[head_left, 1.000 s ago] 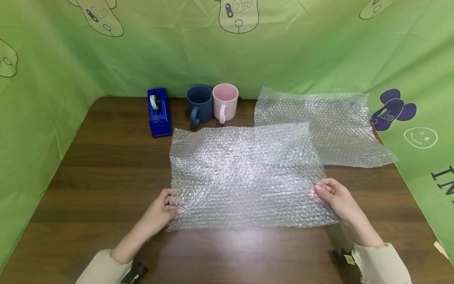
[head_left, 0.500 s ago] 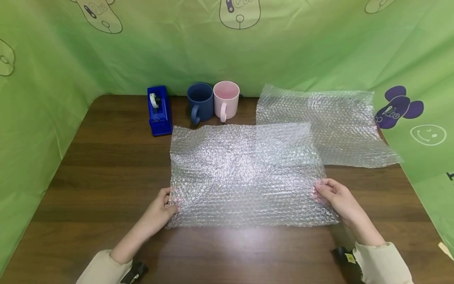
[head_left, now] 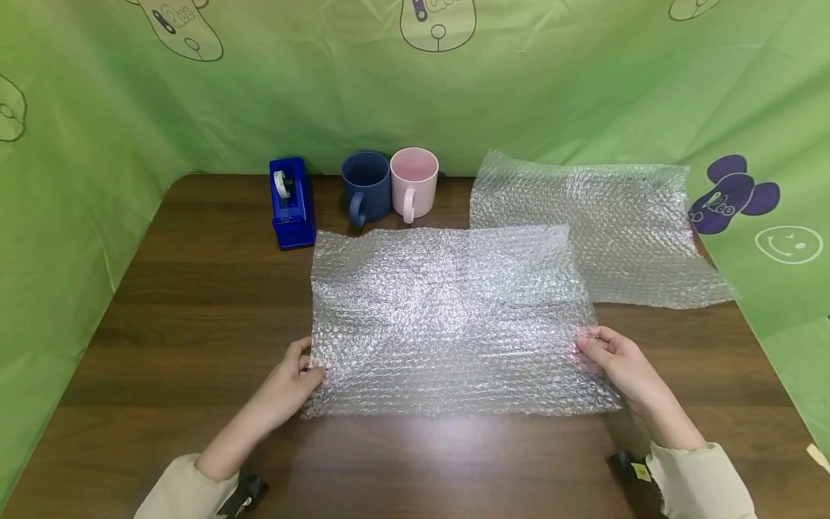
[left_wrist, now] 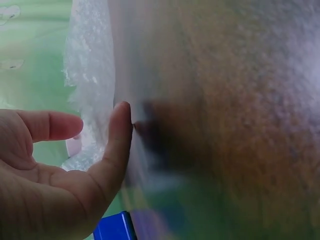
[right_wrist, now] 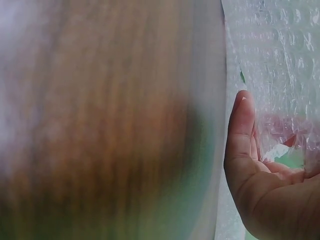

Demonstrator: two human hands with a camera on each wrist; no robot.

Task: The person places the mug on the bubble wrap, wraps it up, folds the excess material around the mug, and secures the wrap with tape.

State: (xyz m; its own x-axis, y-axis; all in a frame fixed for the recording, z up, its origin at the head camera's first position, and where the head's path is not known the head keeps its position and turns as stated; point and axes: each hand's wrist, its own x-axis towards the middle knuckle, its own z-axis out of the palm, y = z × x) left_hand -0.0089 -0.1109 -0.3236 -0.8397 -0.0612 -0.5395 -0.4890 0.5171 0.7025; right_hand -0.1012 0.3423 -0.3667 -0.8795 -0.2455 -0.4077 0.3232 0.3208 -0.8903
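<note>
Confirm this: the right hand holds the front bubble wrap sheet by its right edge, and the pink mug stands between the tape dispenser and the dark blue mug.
Wrong order at the back: the head view shows the dark blue mug between the tape dispenser and the pink mug. The right hand holds the front bubble wrap sheet as you say.

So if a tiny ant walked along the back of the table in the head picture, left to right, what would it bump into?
Blue tape dispenser → dark blue mug → pink mug → the farther bubble wrap sheet.
</note>
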